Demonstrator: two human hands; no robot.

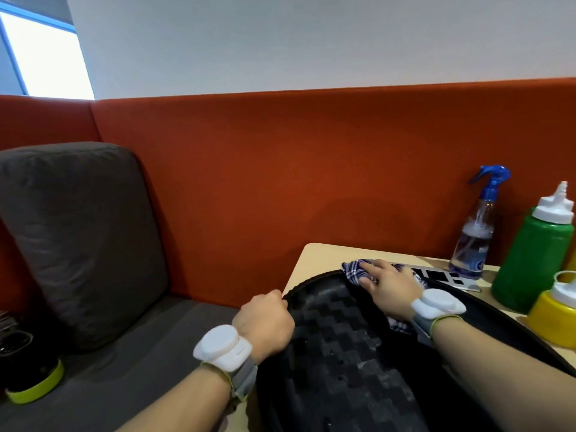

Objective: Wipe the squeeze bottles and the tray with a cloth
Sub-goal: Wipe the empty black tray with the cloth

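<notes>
A black tray (336,353) with a woven pattern lies on the light wooden table (314,254). My left hand (265,322) grips the tray's left rim. My right hand (386,285) presses a blue-and-white checked cloth (355,271) flat against the tray's far edge. A green squeeze bottle (533,263) with a white cap stands at the right. In front of it sits a yellow squeeze bottle (554,316), cut off by the frame edge.
A clear spray bottle (473,241) with a blue trigger stands at the back right on a printed marker sheet (442,275). An orange upholstered wall (280,169) runs behind. A grey cushion (78,238) and seat lie left, with a black-and-lime object (31,385).
</notes>
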